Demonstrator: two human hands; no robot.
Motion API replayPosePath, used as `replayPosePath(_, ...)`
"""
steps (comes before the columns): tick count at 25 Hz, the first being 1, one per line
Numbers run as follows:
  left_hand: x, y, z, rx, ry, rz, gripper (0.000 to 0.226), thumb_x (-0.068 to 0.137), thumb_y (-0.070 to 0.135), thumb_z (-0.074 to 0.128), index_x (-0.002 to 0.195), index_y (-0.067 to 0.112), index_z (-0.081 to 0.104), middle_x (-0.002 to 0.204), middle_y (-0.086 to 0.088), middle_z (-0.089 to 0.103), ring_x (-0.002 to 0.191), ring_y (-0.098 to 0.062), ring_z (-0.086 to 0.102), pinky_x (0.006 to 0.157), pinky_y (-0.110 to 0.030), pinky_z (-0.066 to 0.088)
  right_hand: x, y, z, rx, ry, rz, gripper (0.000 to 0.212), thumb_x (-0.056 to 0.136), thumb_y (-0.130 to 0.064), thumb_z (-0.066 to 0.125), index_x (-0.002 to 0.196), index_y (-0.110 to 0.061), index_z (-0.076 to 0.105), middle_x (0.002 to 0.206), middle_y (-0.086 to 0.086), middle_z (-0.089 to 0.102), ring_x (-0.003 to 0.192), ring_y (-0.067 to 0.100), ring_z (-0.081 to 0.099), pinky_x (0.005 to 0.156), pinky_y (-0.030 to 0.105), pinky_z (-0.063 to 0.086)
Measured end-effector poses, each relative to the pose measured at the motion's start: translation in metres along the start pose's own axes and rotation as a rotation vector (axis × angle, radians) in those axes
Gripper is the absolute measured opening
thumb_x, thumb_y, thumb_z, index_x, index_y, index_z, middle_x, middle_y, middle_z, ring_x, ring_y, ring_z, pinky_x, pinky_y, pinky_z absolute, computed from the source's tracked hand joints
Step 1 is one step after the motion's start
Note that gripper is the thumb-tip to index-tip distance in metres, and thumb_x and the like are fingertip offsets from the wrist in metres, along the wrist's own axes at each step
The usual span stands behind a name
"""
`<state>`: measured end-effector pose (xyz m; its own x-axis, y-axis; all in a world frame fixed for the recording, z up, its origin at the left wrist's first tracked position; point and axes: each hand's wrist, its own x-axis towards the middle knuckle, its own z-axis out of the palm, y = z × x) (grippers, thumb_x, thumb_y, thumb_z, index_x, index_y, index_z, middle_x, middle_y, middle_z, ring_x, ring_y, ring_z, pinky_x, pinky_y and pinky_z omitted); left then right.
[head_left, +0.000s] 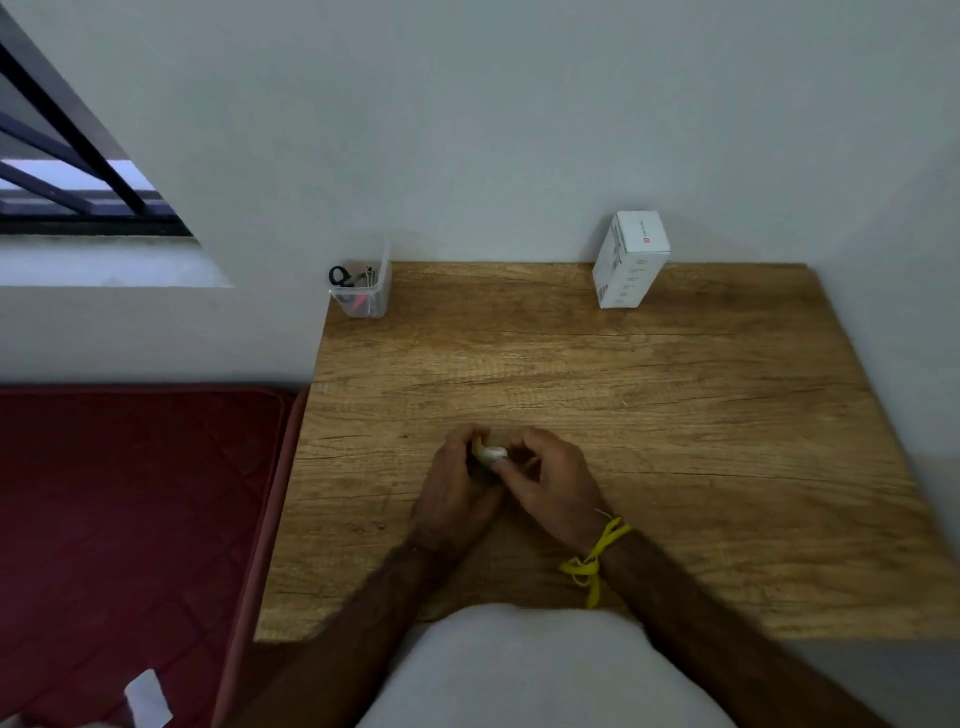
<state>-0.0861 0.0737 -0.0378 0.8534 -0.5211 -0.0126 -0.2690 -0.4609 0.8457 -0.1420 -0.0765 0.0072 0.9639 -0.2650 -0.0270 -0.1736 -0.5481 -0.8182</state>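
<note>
Wood all over the table (675, 415), brown w/ dark lines. Backs onto the grey wall (467, 130) at the far edge & on the right side. Stops at the left edge beside a red mattress (130, 519), lower down. Stops at the near edge right by a white shirt (530, 670). Lots of bare wood left, right & in front of the hands.

Near the middle of the front part, just over the wood: small white thing (492, 453) w/ a bit of yellow on its left. Too small & blurry to tell what. Gripped by the left hand (457, 488), fingers curled round it from the left. Pinched by the right hand (550, 483) too, thumb & fingertips on its right end. Hands touching each other, forearms spread apart. Tied round the right wrist: yellow band (597, 556), ends hanging loose.

Far left corner: clear tub (363, 299) w/ black-handled scissors (340, 275) & other small bits inside. Far edge, more to the right: white box (628, 260), standing up, close to the wall. Both well apart from the hands, only bare wood between. Top left: window (78, 182) w/ dark bars. On the mattress, bottom left: white scrap (148, 699).
</note>
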Motion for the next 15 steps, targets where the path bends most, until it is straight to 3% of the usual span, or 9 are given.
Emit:
replayPosePath(3,0.0,-0.003,0.001,0.076,0.007,0.019,0.065,0.086,0.037,0.072,0.14,0.02,0.04,0.134,0.002,0.053,0.12,-0.011,0.051,0.101,-0.038,0.048,0.0,0.002,-0.002,0.025,0.128,0.095,0.001,0.088,-0.025,0.071,0.089,-0.025,0.07,0.076,-0.017,0.062,0.072,0.001,0.058,0.068,0.023,0.048)
replayPosePath(7,-0.008,-0.006,0.004,0.228,-0.003,0.113,0.06,0.091,0.032,0.069,0.141,0.012,0.043,0.14,-0.007,0.052,0.126,-0.018,0.045,0.108,-0.034,0.036,-0.019,0.016,0.0,0.066,0.274,0.294,0.01,0.086,-0.025,0.072,0.08,-0.019,0.067,0.063,-0.005,0.062,0.057,0.003,0.053,0.056,0.031,0.047)
replayPosePath(9,-0.016,-0.005,0.007,0.322,-0.027,0.198,0.051,0.093,0.035,0.063,0.137,0.014,0.047,0.139,-0.006,0.054,0.126,-0.023,0.049,0.106,-0.041,0.037,-0.037,0.02,0.001,0.104,0.403,0.39,0.011,0.084,-0.022,0.074,0.077,-0.019,0.067,0.061,0.001,0.063,0.054,0.002,0.05,0.055,0.03,0.048)
replayPosePath(12,-0.028,0.001,0.021,0.408,-0.105,0.296,0.047,0.094,0.044,0.049,0.131,0.016,0.055,0.142,-0.003,0.053,0.132,-0.023,0.047,0.109,-0.043,0.029,-0.073,0.025,-0.003,0.1,0.602,0.536,0.016,0.085,-0.019,0.075,0.075,-0.026,0.063,0.058,-0.008,0.058,0.053,-0.002,0.051,0.053,0.015,0.042)
replayPosePath(15,-0.043,0.016,0.052,0.46,-0.247,0.511,0.049,0.096,0.043,0.048,0.131,0.011,0.057,0.145,-0.008,0.051,0.137,-0.026,0.043,0.114,-0.05,0.028,-0.117,0.033,-0.008,0.115,0.772,0.648,0.007,0.087,-0.024,0.072,0.082,-0.02,0.069,0.068,-0.001,0.068,0.062,0.01,0.061,0.06,0.028,0.05)
